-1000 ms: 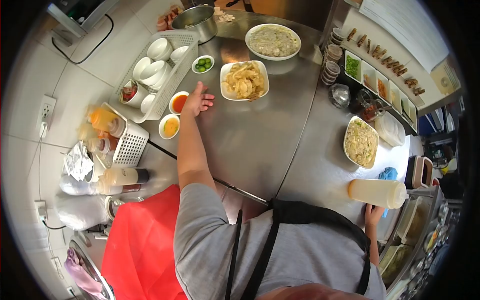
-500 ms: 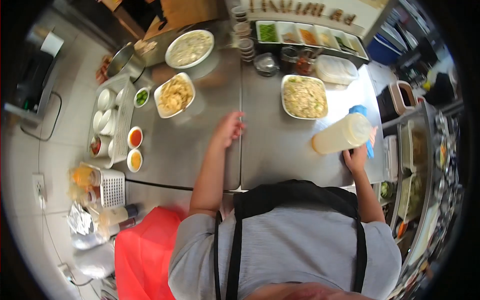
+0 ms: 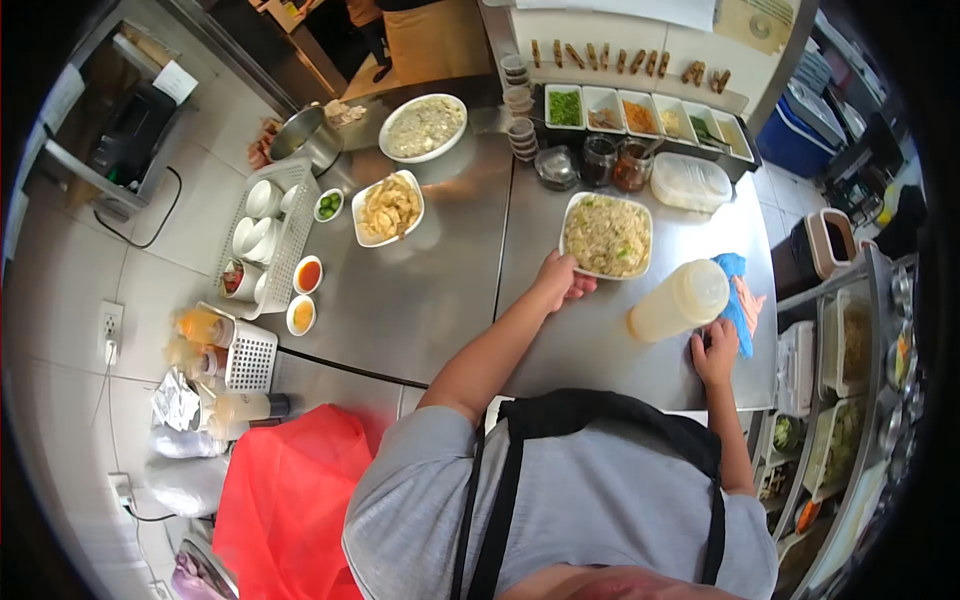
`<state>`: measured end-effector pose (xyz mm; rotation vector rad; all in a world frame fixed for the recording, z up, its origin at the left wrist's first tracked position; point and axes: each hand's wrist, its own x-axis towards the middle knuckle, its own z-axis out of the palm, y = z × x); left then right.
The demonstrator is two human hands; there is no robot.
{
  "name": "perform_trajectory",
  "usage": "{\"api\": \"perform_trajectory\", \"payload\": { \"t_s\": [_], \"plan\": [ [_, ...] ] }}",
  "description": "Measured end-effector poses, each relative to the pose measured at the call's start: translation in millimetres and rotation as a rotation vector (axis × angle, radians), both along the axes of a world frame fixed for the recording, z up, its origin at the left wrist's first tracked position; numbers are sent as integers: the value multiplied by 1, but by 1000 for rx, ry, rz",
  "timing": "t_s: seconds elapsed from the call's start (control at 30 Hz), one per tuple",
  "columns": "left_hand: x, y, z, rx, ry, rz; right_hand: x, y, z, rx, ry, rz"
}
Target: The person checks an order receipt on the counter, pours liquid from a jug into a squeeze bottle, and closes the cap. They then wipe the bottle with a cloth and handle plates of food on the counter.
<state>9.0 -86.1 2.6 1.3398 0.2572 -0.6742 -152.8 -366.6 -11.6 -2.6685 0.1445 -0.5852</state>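
A white square bowl of fried rice (image 3: 607, 236) stands on the steel counter in front of me. My left hand (image 3: 563, 282) is at its near left corner, thumb by the rim and fingers curled under the edge. My right hand (image 3: 714, 351) rests on the counter at the right, fingers apart, with a small dark patch beneath them that I cannot make out. Just left of that hand is a squeeze bottle (image 3: 680, 302) of pale liquid. A blue cloth (image 3: 735, 290) and a pink cloth (image 3: 747, 303) lie beside the hand.
A bowl of fried pieces (image 3: 390, 208) and an oval dish of pale food (image 3: 425, 128) stand left of centre. Two sauce cups (image 3: 308, 275) sit near a white basket of cups (image 3: 292, 215). Jars (image 3: 633, 165), a lidded container (image 3: 691, 182) and a topping rack (image 3: 640, 112) line the back.
My left hand has moved right and forward from the bare counter to the fried rice bowl. My right hand stays beside the cloths. The head view has shifted.
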Motion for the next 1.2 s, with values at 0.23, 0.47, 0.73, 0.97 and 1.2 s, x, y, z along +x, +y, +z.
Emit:
{"api": "perform_trajectory", "payload": {
  "t_s": [0.23, 0.47, 0.73, 0.97, 1.2],
  "plan": [
    [24, 97, -6, 13, -84, 142, -1, 0, -1, 21, 48, -26],
    [71, 175, -39, 12, -73, 322, 3, -18, -25, -23, 39, 67],
    [84, 204, -16, 32, -53, 260, 0, 7, 4, 25, -1, 71],
    [66, 232, -7, -28, 120, 362, 0, 6, 0, -32, -65, 81],
    [76, 270, -35, -62, 132, 560, 2, 1, -7, -36, -60, 56]
  ]
}}
